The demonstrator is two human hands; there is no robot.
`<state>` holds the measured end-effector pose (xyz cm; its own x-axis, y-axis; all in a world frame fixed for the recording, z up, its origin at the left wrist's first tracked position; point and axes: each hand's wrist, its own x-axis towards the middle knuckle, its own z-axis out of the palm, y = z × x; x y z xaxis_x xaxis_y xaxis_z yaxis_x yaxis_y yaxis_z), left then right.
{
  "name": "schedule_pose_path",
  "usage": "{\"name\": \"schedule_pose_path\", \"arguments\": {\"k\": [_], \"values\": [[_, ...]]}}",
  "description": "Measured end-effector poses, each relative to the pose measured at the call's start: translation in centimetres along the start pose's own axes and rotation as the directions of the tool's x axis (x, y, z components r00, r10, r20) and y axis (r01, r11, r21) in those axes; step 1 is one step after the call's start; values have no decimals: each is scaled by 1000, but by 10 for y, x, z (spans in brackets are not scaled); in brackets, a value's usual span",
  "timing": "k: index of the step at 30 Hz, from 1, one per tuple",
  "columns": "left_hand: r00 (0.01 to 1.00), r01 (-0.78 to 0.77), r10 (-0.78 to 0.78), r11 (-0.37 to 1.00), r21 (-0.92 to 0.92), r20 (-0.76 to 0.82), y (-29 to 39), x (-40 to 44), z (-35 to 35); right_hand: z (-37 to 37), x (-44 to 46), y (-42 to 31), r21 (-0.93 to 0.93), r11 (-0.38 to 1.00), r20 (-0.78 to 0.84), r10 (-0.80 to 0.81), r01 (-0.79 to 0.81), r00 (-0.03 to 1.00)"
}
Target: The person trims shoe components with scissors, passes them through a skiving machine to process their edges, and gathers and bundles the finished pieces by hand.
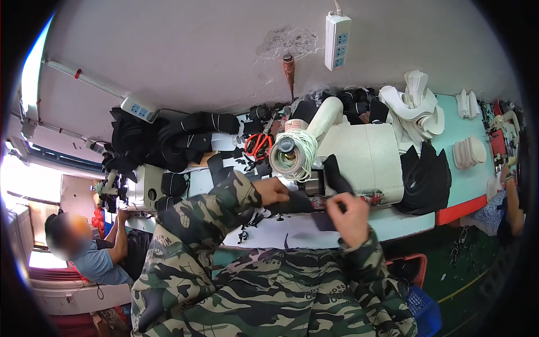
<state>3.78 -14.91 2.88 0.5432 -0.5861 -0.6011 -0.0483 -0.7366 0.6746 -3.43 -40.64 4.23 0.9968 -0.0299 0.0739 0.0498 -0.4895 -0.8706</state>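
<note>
My left hand [274,191] is at the left of the machine's work area, its fingers closed on a flat black piece of material [293,204]. This piece reaches toward the front of the cream-coloured machine [365,157]. My right hand [349,216] is to the right, thumb and fingers curled together at a second dark piece [323,221] that hangs at the table's front edge. The fingertips are partly blurred. Just behind the right hand, a black curved strip [337,175] leans against the machine. A coil of pale cord [303,147] rests on the machine's top.
Red-handled scissors [258,146] lie among black scraps. Black bundles [185,135] are stacked on the left, black pieces [425,180] and white curved pieces [415,109] on the right. A person [104,255] sits at the left. A blue basket [424,309] stands at the lower right.
</note>
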Motion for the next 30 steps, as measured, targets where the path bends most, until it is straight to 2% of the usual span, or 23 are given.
{"name": "schedule_pose_path", "arguments": {"k": [2,3,4,7,8,13,15,18,19,20,21,22,23,24,26,27,28,29,30], "values": [[999,50,-49,993,104,-6,-19,7,-9,-37,7,-3,24,999,-111,28,-26,993],[997,36,-42,996,86,59,-26,12,-15,-53,9,1,28,999,-168,44,-40,985],[997,37,-42,996,84,59,-25,15,-18,-68,10,6,32,998,-225,62,-56,972],[960,246,-252,967,65,118,-18,27,-24,-103,9,19,13,997,-311,70,-70,948],[961,243,-252,966,84,114,-18,32,-24,-111,8,21,32,995,-326,101,-96,940],[988,13,18,981,195,-152,-16,57,-30,-125,5,21,47,993,-414,115,-105,903],[967,-51,97,980,193,-235,-18,73,-30,-119,5,20,-171,984,-368,-19,-47,930],[928,-136,179,979,150,-328,-30,80,-32,-98,6,15,-151,985,-288,33,-80,957],[917,-183,212,976,116,-339,-30,84,-31,-80,8,25,-244,969,-170,-4,-38,985],[906,-217,229,973,75,-356,-35,83,-33,-68,11,29,-206,978,-126,5,-31,992],[897,-250,242,968,25,-370,-38,81,-34,-53,14,37,-321,946,-130,-82,37,988],[889,-287,257,958,-24,-379,-40,79,-34,-44,20,29,-392,918,-71,-85,51,994],[884,-327,266,940,-101,-386,-42,76,-33,-36,27,23,-377,925,-2,-52,48,999],[883,-377,272,897,-231,-383,-45,73,-31,-29,34,15,-448,892,108,-10,57,994],[885,-447,300,764,-465,-357,-30,60,-22,-13,45,9,-462,881,122,-51,103,991],[855,-381,327,923,-60,-402,-12,45,-13,-5,50,10,-447,889,121,-50,100,991],[823,-227,372,908,352,-429,21,22,-3,-1,53,11,-430,898,121,-47,95,992],[853,-196,352,901,387,-386,18,17,8,-2,55,16,-432,898,112,-42,87,993],[881,-165,326,892,421,-344,14,13,19,-5,56,22,-61,996,118,79,-72,990]]}}
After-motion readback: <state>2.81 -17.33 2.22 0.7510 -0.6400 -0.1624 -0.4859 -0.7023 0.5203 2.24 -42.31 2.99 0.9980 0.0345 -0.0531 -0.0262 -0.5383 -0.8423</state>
